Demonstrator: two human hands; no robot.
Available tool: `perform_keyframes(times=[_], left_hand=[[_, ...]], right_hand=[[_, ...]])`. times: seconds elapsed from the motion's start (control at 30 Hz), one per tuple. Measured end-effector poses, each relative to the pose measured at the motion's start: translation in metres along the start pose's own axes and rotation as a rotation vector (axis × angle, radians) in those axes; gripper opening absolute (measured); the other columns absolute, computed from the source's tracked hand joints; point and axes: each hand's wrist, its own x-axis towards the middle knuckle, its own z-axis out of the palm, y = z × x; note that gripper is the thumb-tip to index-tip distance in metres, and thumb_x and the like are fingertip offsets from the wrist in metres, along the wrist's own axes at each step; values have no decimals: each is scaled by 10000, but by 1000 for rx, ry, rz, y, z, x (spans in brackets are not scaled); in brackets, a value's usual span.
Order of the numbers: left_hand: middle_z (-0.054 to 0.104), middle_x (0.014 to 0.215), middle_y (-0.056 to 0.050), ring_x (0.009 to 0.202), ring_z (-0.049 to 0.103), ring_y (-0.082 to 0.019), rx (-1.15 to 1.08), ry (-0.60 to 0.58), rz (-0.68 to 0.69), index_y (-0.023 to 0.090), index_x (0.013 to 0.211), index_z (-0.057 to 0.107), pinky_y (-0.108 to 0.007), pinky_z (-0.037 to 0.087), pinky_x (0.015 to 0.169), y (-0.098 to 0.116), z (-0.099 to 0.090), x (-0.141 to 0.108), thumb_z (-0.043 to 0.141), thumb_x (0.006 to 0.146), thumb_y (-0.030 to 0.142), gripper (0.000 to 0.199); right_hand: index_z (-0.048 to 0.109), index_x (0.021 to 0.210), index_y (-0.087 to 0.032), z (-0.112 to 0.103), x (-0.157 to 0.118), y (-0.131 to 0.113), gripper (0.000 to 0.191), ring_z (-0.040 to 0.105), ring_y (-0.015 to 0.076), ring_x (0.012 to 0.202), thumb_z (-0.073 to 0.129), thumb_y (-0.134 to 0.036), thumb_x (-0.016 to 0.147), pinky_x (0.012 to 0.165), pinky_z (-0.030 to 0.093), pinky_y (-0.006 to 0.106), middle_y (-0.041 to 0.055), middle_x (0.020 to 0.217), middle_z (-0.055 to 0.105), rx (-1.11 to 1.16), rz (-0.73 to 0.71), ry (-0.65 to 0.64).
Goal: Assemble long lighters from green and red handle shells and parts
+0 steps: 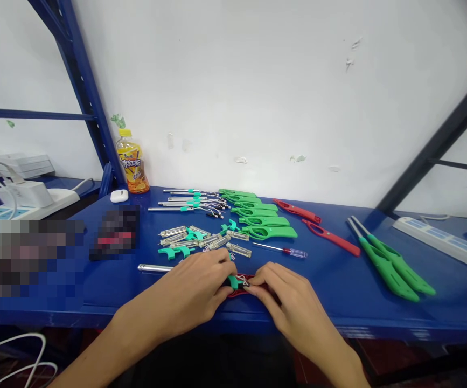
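Near the table's front edge, both hands are at a partly assembled red gas lighter (pixel 237 294). Its metal tube (pixel 154 268) sticks out to the left from under my left hand (pixel 201 277). That hand is closed, with thumb and fingers around the red casing beside a teal trigger (pixel 233 282). My right hand (pixel 284 291) is also closed on the lighter, its fingertips at a small black part (pixel 246 285) with white wires. Fingers hide most of the casing. Just beyond lie loose teal triggers (pixel 175 253) and several clear fuel tanks (pixel 239 249).
Behind are metal tubes with wires (pixel 185 209), green casing halves (pixel 267 231), red casing halves (pixel 332 237) and a screwdriver (pixel 293 252). Two green lighters (pixel 395 269) and a power strip (pixel 447 242) lie right. A drink bottle (pixel 132 164) and white earphone case (pixel 119 195) stand back left.
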Motion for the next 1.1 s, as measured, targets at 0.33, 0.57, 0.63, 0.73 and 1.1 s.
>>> perform_keyframes(times=[0.33,0.57,0.63,0.73,1.1], left_hand=[[659,1118,-39,1010,650,-243,-47,13,-18,214,1062,667,-368,439,826,4,-5,0,605,1039,152,90],[663,1091,-32,974,644,-237,-50,40,7,217,1050,648,-367,427,812,2,-3,-1,583,1031,154,93],[665,1098,-33,979,642,-239,-46,51,11,218,1061,645,-371,427,821,2,-3,-1,574,1033,153,100],[666,1099,-31,972,640,-239,-47,51,5,221,1069,640,-373,426,818,3,-3,-2,578,1027,152,103],[686,1091,-24,980,654,-240,-51,47,-16,229,1051,651,-363,417,794,3,-6,1,613,1030,168,75]], right_hand=[[588,985,-260,1,1,-1,146,628,200,855,598,-240,1129,787,425,337,-23,959,679,-24,-4,15],[548,979,-257,3,3,-2,160,621,204,825,578,-235,1135,753,409,337,-19,944,667,-84,-47,39],[535,977,-257,3,4,-3,163,612,208,816,579,-232,1132,740,400,341,-18,938,660,-119,-55,43],[524,964,-258,3,6,-5,179,605,201,807,587,-217,1127,732,394,338,-26,929,654,-108,-54,34],[591,976,-247,8,6,-7,189,576,205,812,522,-207,1147,726,391,354,-15,905,654,37,66,71]])
